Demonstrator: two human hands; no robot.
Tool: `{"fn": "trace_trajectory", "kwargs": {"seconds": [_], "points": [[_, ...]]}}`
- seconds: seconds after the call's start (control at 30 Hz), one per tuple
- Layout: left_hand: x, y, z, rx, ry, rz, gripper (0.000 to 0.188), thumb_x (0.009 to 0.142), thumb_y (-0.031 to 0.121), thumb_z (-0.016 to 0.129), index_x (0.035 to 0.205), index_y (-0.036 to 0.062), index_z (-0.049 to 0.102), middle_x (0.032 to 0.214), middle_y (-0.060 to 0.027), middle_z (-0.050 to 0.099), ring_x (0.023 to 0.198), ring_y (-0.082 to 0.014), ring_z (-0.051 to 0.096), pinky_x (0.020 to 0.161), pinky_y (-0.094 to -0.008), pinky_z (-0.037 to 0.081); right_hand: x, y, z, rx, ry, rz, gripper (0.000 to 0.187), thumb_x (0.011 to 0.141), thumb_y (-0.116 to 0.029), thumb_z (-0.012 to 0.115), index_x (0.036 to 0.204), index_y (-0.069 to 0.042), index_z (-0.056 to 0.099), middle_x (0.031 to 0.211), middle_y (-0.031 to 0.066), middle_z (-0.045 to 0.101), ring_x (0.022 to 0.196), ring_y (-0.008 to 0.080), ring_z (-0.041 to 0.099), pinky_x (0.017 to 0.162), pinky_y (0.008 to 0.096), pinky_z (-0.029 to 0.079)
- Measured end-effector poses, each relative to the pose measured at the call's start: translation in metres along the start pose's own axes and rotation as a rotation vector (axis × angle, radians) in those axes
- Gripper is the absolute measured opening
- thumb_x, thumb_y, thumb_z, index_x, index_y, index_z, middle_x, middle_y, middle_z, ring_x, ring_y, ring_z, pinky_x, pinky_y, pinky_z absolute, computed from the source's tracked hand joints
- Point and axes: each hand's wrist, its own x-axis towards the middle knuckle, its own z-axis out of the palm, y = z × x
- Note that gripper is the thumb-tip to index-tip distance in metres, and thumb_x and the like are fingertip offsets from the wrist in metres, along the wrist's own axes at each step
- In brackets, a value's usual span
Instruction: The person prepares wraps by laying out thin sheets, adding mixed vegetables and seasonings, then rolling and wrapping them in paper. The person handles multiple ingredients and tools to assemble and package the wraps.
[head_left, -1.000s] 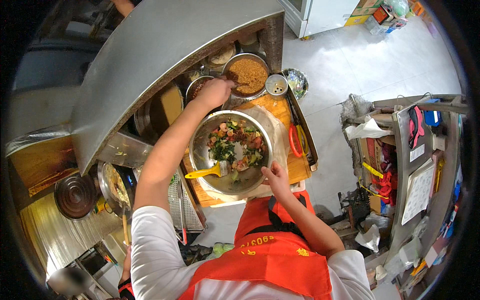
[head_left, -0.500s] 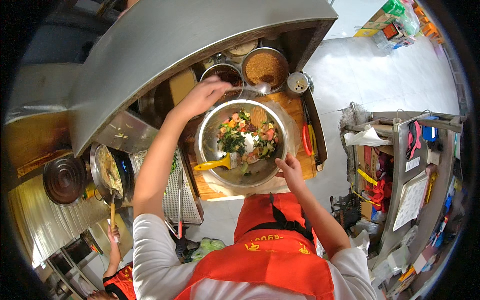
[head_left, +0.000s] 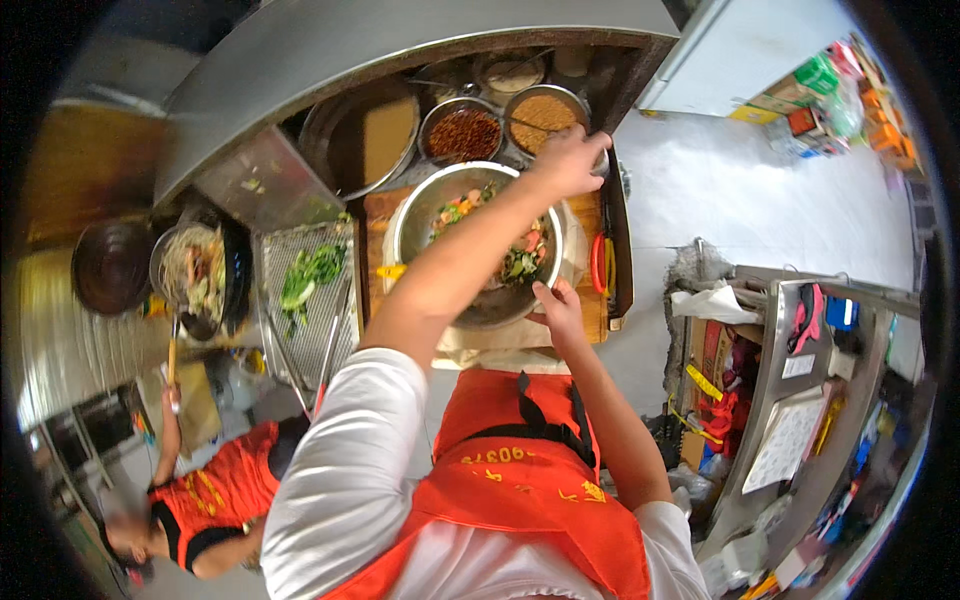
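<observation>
A large steel mixing bowl (head_left: 408,225) stands on a wooden board (head_left: 592,325), with chopped greens and pink and orange pieces inside. My right hand (head_left: 562,312) grips its near right rim, thumb on top. Reaching across the bowl, my left arm hides much of the food. My left hand (head_left: 572,162) is closed around a small metal shaker (head_left: 602,165) beyond the bowl's far right side; the fingers partly cover it. A yellow handle (head_left: 391,271) sticks out over the bowl's left rim. A thin spoon handle (head_left: 530,125) rests in the bowl of tan crumbs (head_left: 548,108).
Under the steel hood (head_left: 400,40) stand a bowl of red chili sauce (head_left: 461,135) and a pot of brown liquid (head_left: 385,140). Leafy greens (head_left: 310,272) lie on a perforated tray at left. A co-worker (head_left: 225,480) holds a ladle in a wok (head_left: 195,260). Red-handled scissors (head_left: 598,265) hang at right.
My left hand has swung right, from above the chili sauce to the metal shaker, and has let go of the spoon. My right hand stays on the bowl's rim.
</observation>
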Motion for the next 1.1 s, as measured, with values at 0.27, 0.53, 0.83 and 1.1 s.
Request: {"fn": "trace_trajectory", "kwargs": {"seconds": [0.27, 0.53, 0.83, 1.1], "points": [[-0.166, -0.011, -0.066, -0.453, 0.275, -0.419, 0.085, 0.065, 0.032, 0.087, 0.132, 0.0023, 0.043, 0.133, -0.0219, 0.053, 0.116, -0.0301, 0.058, 0.101, -0.043, 0.045, 0.005, 0.005, -0.004, 0.053, -0.138, -0.048, 0.012, 0.095, -0.018, 0.061, 0.1, -0.007, 0.059, 0.088, -0.0005, 0.057, 0.079, 0.0104, 0.059, 0.065, 0.0322, 0.059], [-0.179, 0.007, -0.093, -0.654, 0.762, -0.394, 0.064, 0.069, 0.022, 0.088, 0.117, 0.0007, 0.053, 0.113, -0.0155, 0.064, 0.103, -0.0243, 0.062, 0.096, -0.0402, 0.047, 0.013, 0.004, -0.012, 0.036, -0.189, -0.051, 0.015, 0.094, -0.018, 0.063, 0.094, -0.006, 0.054, 0.085, -0.0005, 0.049, 0.076, 0.0092, 0.054, 0.065, 0.0325, 0.061], [-0.176, 0.002, -0.116, -0.39, 0.627, -0.376, 0.059, 0.073, 0.018, 0.084, 0.12, 0.0006, 0.053, 0.114, -0.0137, 0.065, 0.103, -0.0206, 0.064, 0.093, -0.0362, 0.049, 0.01, -0.001, -0.012, -0.022, -0.18, -0.048, 0.019, 0.095, -0.021, 0.062, 0.106, -0.006, 0.059, 0.094, 0.0002, 0.054, 0.083, 0.01, 0.056, 0.065, 0.0318, 0.061], [-0.18, -0.022, -0.103, -0.484, 0.67, -0.448, 0.059, 0.07, 0.019, 0.087, 0.117, 0.0003, 0.056, 0.107, -0.013, 0.069, 0.098, -0.0215, 0.066, 0.091, -0.0364, 0.05, 0.005, -0.004, -0.01, -0.023, -0.162, -0.056, 0.018, 0.095, -0.021, 0.063, 0.105, -0.006, 0.059, 0.089, -0.0004, 0.054, 0.08, 0.0103, 0.058, 0.064, 0.0307, 0.061]]}}
